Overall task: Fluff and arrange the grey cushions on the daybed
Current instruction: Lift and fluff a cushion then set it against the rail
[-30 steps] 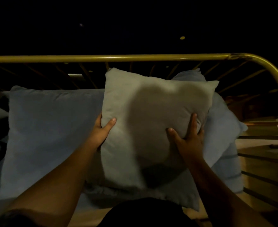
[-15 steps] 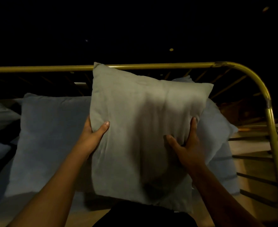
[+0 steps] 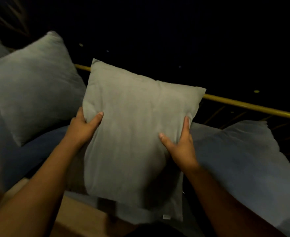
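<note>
Dim scene, gold rail [image 3: 246, 105] of the daybed runs behind; big grey cushion [image 3: 33, 86] leans upper left, another big cushion [image 3: 243, 161] lies at right. You hold the small grey cushion [image 3: 135, 127] upright at centre, left hand [image 3: 84, 125] clenched on its left edge, right hand [image 3: 180, 142] gripping its right edge

You hold the middle cushion [image 3: 137, 134] between your hands, left hand [image 3: 82, 127] on its left edge, right hand [image 3: 180, 144] on its right. Another cushion [image 3: 33, 86] leans far left, a third [image 3: 243, 161] lies right. The daybed rail [image 3: 250, 106] runs behind them.
</note>
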{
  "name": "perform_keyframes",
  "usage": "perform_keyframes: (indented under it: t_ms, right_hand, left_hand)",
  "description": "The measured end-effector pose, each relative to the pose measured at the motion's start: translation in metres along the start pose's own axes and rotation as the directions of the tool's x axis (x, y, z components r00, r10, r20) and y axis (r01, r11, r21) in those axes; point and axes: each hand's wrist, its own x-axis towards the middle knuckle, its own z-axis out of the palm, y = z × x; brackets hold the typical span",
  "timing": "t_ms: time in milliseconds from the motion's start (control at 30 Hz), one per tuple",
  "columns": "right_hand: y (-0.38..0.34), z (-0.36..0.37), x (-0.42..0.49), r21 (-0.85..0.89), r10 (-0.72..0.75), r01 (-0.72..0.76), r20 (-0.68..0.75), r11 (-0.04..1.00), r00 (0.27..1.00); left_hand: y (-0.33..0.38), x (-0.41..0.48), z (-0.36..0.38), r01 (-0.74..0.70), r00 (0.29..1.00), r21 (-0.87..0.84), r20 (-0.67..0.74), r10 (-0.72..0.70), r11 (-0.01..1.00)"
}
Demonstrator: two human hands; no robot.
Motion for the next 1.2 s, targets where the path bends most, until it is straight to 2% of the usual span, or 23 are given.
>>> perform_keyframes:
  t_ms: [167, 233, 300, 333, 500, 567, 633, 700, 800, 900, 1000, 1067, 1200]
  right_hand:
    - [-0.03, 0.046, 0.035, -0.108, 0.024, -0.02, 0.039, 0.994, 0.999]
    - [-0.027, 0.063, 0.046, -0.203, 0.07, -0.055, 0.072, 0.978, 0.995]
    - [-0.021, 0.079, 0.051, -0.29, 0.085, -0.04, 0.147, 0.956, 0.985]
    - [-0.018, 0.085, 0.053, -0.316, 0.088, -0.029, 0.173, 0.948, 0.981]
    - [-0.023, 0.078, 0.054, -0.291, 0.021, 0.033, 0.179, 0.956, 0.984]
    - [-0.018, 0.061, 0.046, -0.294, 0.008, 0.052, 0.197, 0.955, 0.98]
    - [-0.006, 0.038, 0.036, -0.301, 0.036, 0.042, 0.25, 0.953, 0.968]
    - [0.008, 0.013, 0.022, -0.339, 0.114, -0.01, 0.29, 0.941, 0.95]
    - [0.036, -0.028, -0.002, -0.383, 0.138, -0.071, 0.151, 0.921, 0.979]
    - [0.062, -0.077, -0.024, -0.372, 0.187, -0.156, 0.048, 0.915, 0.981]
    - [0.092, -0.132, -0.042, -0.412, 0.256, -0.231, 0.006, 0.881, 0.967]
    - [0.114, -0.162, -0.051, -0.434, 0.302, -0.286, -0.032, 0.854, 0.953]
    - [0.172, -0.211, -0.062, -0.345, 0.431, -0.457, -0.152, 0.82, 0.889]
  left_hand:
    - [-0.005, 0.055, -0.023, 0.139, 0.99, 0.183, -0.04, -0.134, 0.973]
    - [-0.016, 0.059, -0.01, 0.125, 0.988, 0.294, 0.05, -0.146, 0.948]
    - [-0.03, 0.05, 0.014, 0.045, 0.974, 0.436, 0.179, -0.135, 0.899]
    - [-0.036, 0.044, 0.025, 0.029, 0.97, 0.48, 0.199, -0.141, 0.877]
    - [-0.028, 0.031, 0.044, 0.039, 0.993, 0.475, 0.077, -0.085, 0.879]
    - [-0.018, 0.02, 0.049, -0.082, 0.996, 0.459, 0.072, 0.055, 0.885]
    - [-0.003, 0.002, 0.06, -0.31, 0.95, 0.39, 0.154, 0.271, 0.867]
    - [0.013, -0.021, 0.081, -0.491, 0.869, 0.332, 0.247, 0.428, 0.806]
    - [0.04, -0.058, 0.127, -0.636, 0.754, 0.25, 0.403, 0.518, 0.73]
    - [0.059, -0.093, 0.183, -0.657, 0.638, 0.138, 0.627, 0.448, 0.741]
    - [0.073, -0.12, 0.239, -0.65, 0.528, 0.147, 0.793, 0.305, 0.745]
    - [0.083, -0.132, 0.273, -0.651, 0.489, 0.165, 0.838, 0.242, 0.741]
    - [0.106, -0.149, 0.339, -0.619, 0.463, 0.209, 0.876, 0.137, 0.757]
